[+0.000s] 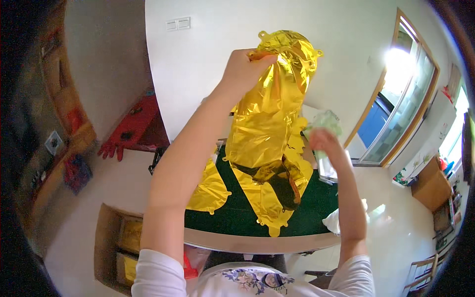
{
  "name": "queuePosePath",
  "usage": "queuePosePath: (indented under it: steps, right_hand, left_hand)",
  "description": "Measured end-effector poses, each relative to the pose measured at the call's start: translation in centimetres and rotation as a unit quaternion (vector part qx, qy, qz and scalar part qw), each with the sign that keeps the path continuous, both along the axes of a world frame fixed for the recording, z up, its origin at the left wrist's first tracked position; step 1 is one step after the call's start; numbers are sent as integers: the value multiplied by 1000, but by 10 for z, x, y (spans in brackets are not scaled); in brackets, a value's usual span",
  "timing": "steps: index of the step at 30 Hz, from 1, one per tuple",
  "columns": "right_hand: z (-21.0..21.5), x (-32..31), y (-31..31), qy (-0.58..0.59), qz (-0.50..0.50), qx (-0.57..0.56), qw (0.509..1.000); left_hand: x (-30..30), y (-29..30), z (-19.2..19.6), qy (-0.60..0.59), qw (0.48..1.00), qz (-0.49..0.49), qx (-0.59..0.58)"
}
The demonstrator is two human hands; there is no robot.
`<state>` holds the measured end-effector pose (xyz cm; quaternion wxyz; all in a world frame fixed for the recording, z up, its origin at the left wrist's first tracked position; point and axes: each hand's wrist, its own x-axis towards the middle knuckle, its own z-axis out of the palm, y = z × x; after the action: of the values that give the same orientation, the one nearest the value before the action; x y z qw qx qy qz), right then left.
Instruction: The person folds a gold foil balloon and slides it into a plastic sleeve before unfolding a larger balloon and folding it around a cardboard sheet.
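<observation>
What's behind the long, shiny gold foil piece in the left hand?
Behind the foil piece: white wall around its top, scalloped gold foil past its lower right edge, flat gold foil on the dark green tabletop lower left. Directly behind its middle: covered, can't tell.

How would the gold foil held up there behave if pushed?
The gold foil is probably floppy, since its surface is wrinkled. It seems light for its size, as the left hand alone holds it up. Its glossy finish may be slippery.
</observation>
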<state>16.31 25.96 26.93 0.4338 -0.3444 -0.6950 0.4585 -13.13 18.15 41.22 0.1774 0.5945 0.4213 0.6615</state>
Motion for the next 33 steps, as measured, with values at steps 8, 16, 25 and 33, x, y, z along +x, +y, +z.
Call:
queuePosePath:
  steps: [8, 16, 25, 33]
  right_hand:
    - [-84, 40, -112, -9, 202, -60, 978]
    - [-106, -25, -96, -279, -78, 153, 945]
    - [-133, -22, 58, -307, -214, 260, 890]
    - [-116, -7, 110, -198, -374, 246, 872]
  left_hand:
    - [6, -1, -3, 14, 1000, -2, -21]
    - [20, 2, -9, 22, 999, 7, -27]
    - [-1, 52, -54, -10, 995, 6, -100]
    - [12, 37, -65, 60, 994, 38, -79]
